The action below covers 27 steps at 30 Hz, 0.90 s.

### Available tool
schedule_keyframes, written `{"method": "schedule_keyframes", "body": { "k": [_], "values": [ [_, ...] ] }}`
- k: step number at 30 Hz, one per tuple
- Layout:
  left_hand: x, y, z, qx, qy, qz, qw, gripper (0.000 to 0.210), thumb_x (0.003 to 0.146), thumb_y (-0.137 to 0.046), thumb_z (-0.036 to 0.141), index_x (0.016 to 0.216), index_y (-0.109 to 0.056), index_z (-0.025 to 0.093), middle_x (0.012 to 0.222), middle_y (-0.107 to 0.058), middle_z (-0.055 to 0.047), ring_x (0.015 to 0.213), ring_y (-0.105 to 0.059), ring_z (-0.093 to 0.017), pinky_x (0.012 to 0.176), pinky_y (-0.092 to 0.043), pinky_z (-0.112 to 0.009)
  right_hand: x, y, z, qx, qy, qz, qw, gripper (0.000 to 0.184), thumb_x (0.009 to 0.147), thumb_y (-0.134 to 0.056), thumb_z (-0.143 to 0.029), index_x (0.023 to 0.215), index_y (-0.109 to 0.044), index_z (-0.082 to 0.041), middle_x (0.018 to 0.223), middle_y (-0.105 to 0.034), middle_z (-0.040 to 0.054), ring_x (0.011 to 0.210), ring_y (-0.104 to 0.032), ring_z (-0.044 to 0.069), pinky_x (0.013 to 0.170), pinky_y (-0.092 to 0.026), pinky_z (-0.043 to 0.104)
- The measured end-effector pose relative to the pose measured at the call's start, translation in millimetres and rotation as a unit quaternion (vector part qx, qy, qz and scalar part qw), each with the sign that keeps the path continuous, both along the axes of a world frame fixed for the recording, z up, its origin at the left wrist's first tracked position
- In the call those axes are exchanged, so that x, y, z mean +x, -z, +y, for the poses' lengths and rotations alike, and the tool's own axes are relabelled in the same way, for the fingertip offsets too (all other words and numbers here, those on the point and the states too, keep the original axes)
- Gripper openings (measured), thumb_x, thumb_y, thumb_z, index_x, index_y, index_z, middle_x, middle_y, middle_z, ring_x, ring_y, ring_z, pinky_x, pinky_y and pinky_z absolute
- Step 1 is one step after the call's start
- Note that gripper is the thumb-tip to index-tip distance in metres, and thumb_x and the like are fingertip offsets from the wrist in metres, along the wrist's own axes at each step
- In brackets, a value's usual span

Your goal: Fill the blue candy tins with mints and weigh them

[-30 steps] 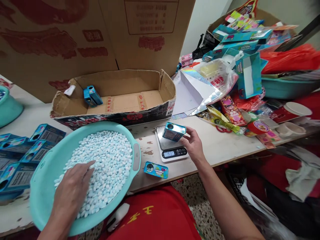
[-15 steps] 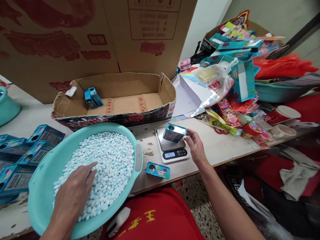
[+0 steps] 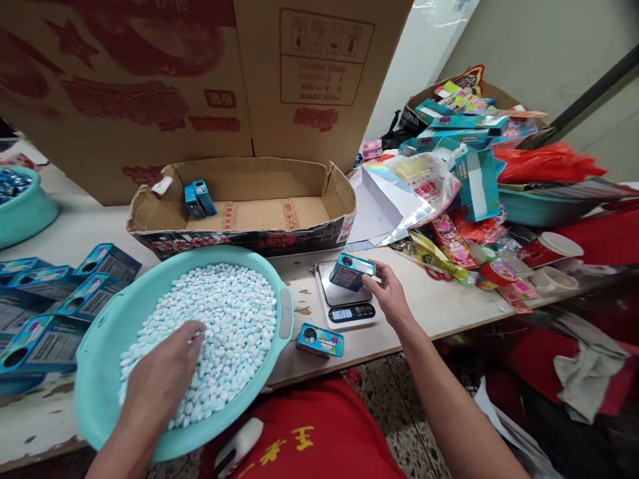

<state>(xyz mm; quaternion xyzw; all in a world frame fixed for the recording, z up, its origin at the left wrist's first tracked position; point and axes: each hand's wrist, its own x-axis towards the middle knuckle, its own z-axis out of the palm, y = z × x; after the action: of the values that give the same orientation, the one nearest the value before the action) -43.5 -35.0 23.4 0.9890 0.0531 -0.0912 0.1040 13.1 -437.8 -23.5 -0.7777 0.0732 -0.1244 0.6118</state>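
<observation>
My left hand (image 3: 162, 376) is in the turquoise basin (image 3: 94, 389), over a heap of small pale blue and white candies (image 3: 234, 319). Its fingers are curled together, with a bit of white candy showing at the tips. My right hand (image 3: 392, 296) grips the right end of a blue candy box (image 3: 351, 271) between thumb and fingers. That box, with a round hole in its top, is on or just over the digital scale (image 3: 325, 283), whose display is lit. In front of the scale stands another blue box (image 3: 320, 340), candies visible in its hole.
Several blue boxes (image 3: 112, 263) stand left of the basin. Behind it, a low cardboard tray (image 3: 259, 213) holds two blue boxes (image 3: 200, 198), backed by a large carton (image 3: 200, 86). Packaging, a red cup (image 3: 552, 246) and plastic bags (image 3: 429, 173) crowd the right side.
My left hand's fingers have curled in from being stretched out over the candies. My right hand has closed a little further around the box's end. The whole view has shifted slightly.
</observation>
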Motion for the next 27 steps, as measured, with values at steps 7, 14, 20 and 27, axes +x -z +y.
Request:
{"method": "schedule_keyframes", "body": {
  "k": [7, 14, 20, 27],
  "values": [
    [5, 11.2, 3, -0.036, 0.136, 0.041, 0.989, 0.027, 0.087, -0.036, 0.033, 0.083, -0.060, 0.021, 0.091, -0.062, -0.006, 0.081, -0.057, -0.020, 0.067, -0.036, -0.028, -5, 8.0, 5, 0.022, 0.023, -0.009, 0.999, 0.055, 0.074, -0.069, -0.053, 0.114, -0.053, -0.019, 0.115, -0.060, 0.0120, 0.109, -0.056, 0.028, 0.087, -0.050, 0.043],
    [5, 4.2, 11, -0.084, 0.053, 0.012, 0.995, 0.031, 0.083, -0.041, 0.043, 0.094, -0.063, 0.025, 0.100, -0.066, -0.003, 0.088, -0.061, -0.023, 0.070, -0.041, -0.028, -4, 9.8, -4, 0.010, 0.027, -0.016, 0.999, 0.055, 0.074, -0.068, -0.054, 0.114, -0.054, -0.018, 0.116, -0.061, 0.0125, 0.109, -0.056, 0.027, 0.086, -0.050, 0.041],
    [8, 11.7, 15, -0.128, 0.013, -0.034, 0.991, 0.031, 0.077, -0.044, 0.040, 0.098, -0.062, 0.024, 0.095, -0.068, -0.003, 0.082, -0.064, -0.022, 0.067, -0.045, -0.027, 6, 7.0, 4, 0.009, 0.010, 0.004, 1.000, 0.053, 0.072, -0.067, -0.056, 0.108, -0.055, -0.019, 0.107, -0.064, 0.0089, 0.096, -0.061, 0.024, 0.079, -0.052, 0.036],
    [3, 17.1, 14, -0.197, -0.029, -0.148, 0.969, 0.024, 0.074, -0.044, 0.020, 0.085, -0.066, 0.022, 0.091, -0.070, -0.003, 0.089, -0.064, -0.020, 0.081, -0.047, -0.029, -5, 5.2, 3, -0.149, 0.040, 0.030, 0.988, 0.044, 0.065, -0.070, -0.060, 0.084, -0.059, -0.022, 0.070, -0.061, 0.0028, 0.060, -0.058, 0.021, 0.050, -0.046, 0.031]
  ]
}}
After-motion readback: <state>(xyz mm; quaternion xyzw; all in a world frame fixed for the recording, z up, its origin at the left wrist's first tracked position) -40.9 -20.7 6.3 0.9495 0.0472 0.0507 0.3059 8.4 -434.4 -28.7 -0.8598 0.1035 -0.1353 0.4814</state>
